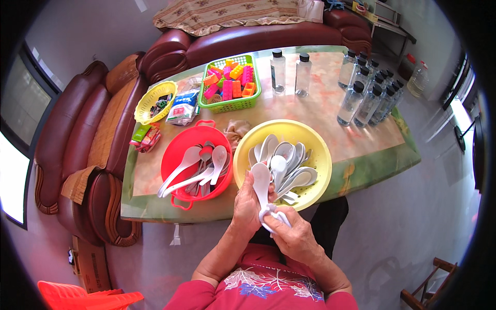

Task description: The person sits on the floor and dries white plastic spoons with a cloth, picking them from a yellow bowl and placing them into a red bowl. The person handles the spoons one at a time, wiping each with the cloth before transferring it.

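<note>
A white soup spoon (261, 178) is upright in front of my chest, its bowl raised over the near edge of the yellow colander. My left hand (247, 206) is closed around the spoon below its bowl. With closed fingers, my right hand (295, 235) grips a bunched white cloth (268, 213) around the spoon's lower part. The yellow colander (323, 155) holds several white and grey spoons (279, 168). To its left, a red basin (170, 150) with two handles contains white ladles (181, 168) and metal spoons (205, 152).
A crumpled brown cloth (236, 132) lies between the containers. Behind are a green basket (227, 107) of toy bricks, a yellow basket (139, 111), a white-blue packet (183, 108) and small snack packs (146, 137). Several black-capped clear bottles (351, 103) stand right. Sofas (258, 41) border the table.
</note>
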A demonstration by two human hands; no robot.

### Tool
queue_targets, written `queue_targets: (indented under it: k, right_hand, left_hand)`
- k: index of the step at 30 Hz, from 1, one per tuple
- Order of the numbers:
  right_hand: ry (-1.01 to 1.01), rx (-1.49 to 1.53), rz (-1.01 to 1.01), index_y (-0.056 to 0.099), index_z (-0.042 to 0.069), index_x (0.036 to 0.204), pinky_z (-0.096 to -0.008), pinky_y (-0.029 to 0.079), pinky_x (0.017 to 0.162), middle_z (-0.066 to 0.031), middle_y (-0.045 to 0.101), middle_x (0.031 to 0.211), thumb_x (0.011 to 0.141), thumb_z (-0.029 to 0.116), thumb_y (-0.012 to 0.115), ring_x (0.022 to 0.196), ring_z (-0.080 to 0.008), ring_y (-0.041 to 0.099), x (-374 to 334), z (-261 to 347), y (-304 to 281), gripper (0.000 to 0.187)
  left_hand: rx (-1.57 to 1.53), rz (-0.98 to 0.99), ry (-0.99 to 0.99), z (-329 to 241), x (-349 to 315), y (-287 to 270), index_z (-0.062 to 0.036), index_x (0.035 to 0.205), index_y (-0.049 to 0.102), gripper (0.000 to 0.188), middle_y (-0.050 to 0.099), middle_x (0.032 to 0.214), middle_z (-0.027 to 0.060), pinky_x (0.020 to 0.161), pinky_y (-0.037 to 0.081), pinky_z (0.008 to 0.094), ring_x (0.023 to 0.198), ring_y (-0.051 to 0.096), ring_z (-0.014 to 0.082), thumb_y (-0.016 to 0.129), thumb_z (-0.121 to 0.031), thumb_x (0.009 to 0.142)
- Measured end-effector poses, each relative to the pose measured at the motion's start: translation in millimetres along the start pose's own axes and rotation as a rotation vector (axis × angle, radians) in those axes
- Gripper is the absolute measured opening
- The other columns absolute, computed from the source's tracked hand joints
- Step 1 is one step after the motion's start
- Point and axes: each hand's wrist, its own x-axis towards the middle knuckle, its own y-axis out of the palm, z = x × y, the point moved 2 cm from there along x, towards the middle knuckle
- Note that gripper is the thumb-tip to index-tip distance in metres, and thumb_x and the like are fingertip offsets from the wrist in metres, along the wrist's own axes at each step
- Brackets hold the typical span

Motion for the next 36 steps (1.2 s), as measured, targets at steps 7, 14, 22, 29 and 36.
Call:
queue_targets:
  k: [7, 14, 22, 29, 36]
  right_hand:
    - [-0.095, -0.306, -0.222, 0.069, 0.007, 0.098, -0.0355, 0.051, 0.065, -0.0120, 0.056, 0.102, 0.065, 0.005, 0.068, 0.083, -0.0280, 0.058, 40, -20, 7, 0.034]
    - [0.101, -0.374, -0.307, 0.066, 0.007, 0.105, -0.0387, 0.050, 0.065, -0.0133, 0.055, 0.102, 0.067, 0.003, 0.066, 0.084, -0.0301, 0.056, 54, -19, 6, 0.037]
    - [0.185, 0.055, 0.066, 0.059, 0.001, 0.111, -0.0416, 0.049, 0.070, -0.0193, 0.054, 0.095, 0.075, 0.003, 0.062, 0.084, -0.0359, 0.058, 29, 1, 2, 0.037]
    - [0.074, 0.540, 0.249, 0.060, 0.007, 0.113, -0.0388, 0.049, 0.069, -0.0170, 0.057, 0.089, 0.074, 0.003, 0.067, 0.077, -0.0334, 0.060, 6, 4, 3, 0.040]
    - [0.176, 0.570, 0.178, 0.062, 0.005, 0.113, -0.0355, 0.050, 0.075, -0.0169, 0.060, 0.094, 0.075, 0.000, 0.064, 0.084, -0.0306, 0.062, -7, -8, -10, 0.039]
  left_hand:
    - [0.093, -0.092, -0.062, 9, -9, 14, -0.0032, 0.133, 0.038, 0.046, 0.051, 0.126, 0.0104, 0.100, 0.041, 0.0353, 0.114, 0.052, 0.0201, 0.030, -0.035, 0.101]
    - [0.098, -0.068, -0.008, 13, -11, 27, -0.0054, 0.136, 0.035, 0.043, 0.045, 0.133, 0.0114, 0.106, 0.035, 0.0370, 0.122, 0.045, 0.0219, 0.028, -0.031, 0.102]
    - [0.184, -0.257, 0.111, -1, -5, 12, -0.0031, 0.117, 0.050, 0.040, 0.057, 0.097, 0.0093, 0.073, 0.049, 0.0295, 0.082, 0.056, 0.0160, 0.040, -0.038, 0.099]
    - [0.371, -0.347, 0.310, -62, 6, -4, -0.0061, 0.111, 0.049, 0.038, 0.055, 0.082, 0.0053, 0.057, 0.044, 0.0240, 0.065, 0.051, 0.0117, 0.045, -0.041, 0.096]
    - [0.880, -0.386, 0.462, -133, 17, -31, -0.0059, 0.111, 0.051, 0.022, 0.058, 0.087, 0.0015, 0.062, 0.047, 0.0209, 0.071, 0.054, 0.0066, 0.046, -0.023, 0.098]
